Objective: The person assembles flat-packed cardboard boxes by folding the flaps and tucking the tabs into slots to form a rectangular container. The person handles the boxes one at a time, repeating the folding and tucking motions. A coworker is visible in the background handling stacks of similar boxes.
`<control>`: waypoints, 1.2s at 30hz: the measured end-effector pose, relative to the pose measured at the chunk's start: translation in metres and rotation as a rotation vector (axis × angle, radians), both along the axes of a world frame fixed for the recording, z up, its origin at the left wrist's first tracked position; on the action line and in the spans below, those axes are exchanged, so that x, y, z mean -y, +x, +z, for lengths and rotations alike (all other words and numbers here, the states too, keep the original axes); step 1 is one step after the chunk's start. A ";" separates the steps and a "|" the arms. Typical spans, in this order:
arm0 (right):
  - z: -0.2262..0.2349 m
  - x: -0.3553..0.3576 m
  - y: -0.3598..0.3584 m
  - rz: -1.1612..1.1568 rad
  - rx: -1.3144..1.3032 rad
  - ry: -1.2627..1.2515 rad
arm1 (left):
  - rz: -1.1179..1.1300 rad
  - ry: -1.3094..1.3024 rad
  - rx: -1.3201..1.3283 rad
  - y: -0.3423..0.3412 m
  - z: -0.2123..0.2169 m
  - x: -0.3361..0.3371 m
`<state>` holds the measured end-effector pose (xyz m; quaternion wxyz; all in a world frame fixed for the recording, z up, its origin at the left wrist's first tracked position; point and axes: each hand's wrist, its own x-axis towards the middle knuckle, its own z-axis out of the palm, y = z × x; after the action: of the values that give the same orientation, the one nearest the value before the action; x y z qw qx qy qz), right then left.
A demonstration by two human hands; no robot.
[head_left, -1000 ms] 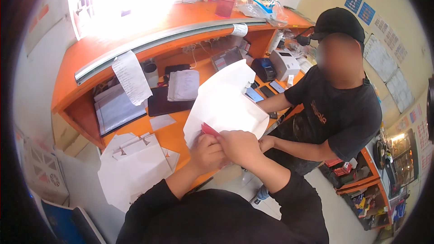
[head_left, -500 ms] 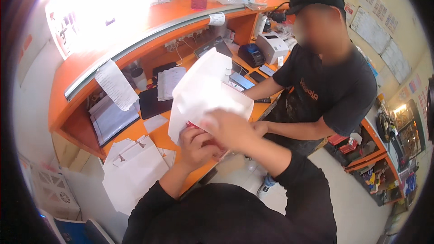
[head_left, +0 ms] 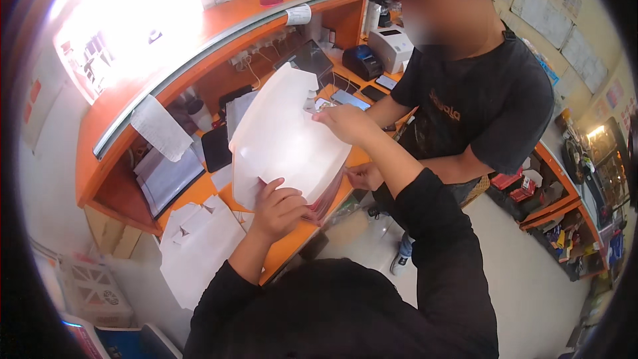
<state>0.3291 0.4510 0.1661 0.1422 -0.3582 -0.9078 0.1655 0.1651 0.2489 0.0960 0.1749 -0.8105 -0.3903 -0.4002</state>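
A large white cardboard piece (head_left: 286, 146), folded or stacked, with reddish sides along its lower right, is held over the orange desk. My left hand (head_left: 278, 211) grips its near edge, fingers bent over the card. At the upper right corner my right hand (head_left: 344, 123) pinches a small notched flap. A co-worker's hand (head_left: 365, 177) is beside the reddish side; whether it touches the card I cannot tell. Another white cardboard blank (head_left: 199, 242), with slots cut in it, lies flat to the left of my left forearm.
The co-worker (head_left: 475, 106) stands close on the right in a black shirt and cap. Beyond the card are phones (head_left: 350, 99), a card terminal (head_left: 363, 62) and a white printer (head_left: 392, 48). An orange raised counter (head_left: 219, 70) borders the far side. Papers (head_left: 169, 176) fill the left shelf.
My right hand has moved up and away from beside my left hand to the card's far right corner. My left hand now shows over the near edge. The view has shifted slightly.
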 end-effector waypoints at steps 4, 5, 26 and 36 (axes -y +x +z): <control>-0.013 -0.008 -0.006 0.027 0.026 0.165 | 0.015 0.000 -0.045 0.002 0.003 0.003; -0.018 -0.012 -0.004 0.013 0.030 0.155 | 0.025 0.019 -0.088 0.001 0.002 0.003; -0.012 0.009 -0.017 -0.081 -0.264 0.104 | 0.327 -0.232 0.235 -0.002 -0.118 0.019; 0.086 0.224 -0.001 0.954 -1.172 0.172 | 0.356 -0.526 0.308 -0.017 -0.093 0.051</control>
<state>0.3276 0.2271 0.2517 0.5418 0.2320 -0.7498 0.3007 0.1486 0.1980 0.0035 -0.0340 -0.6772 -0.6369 -0.3669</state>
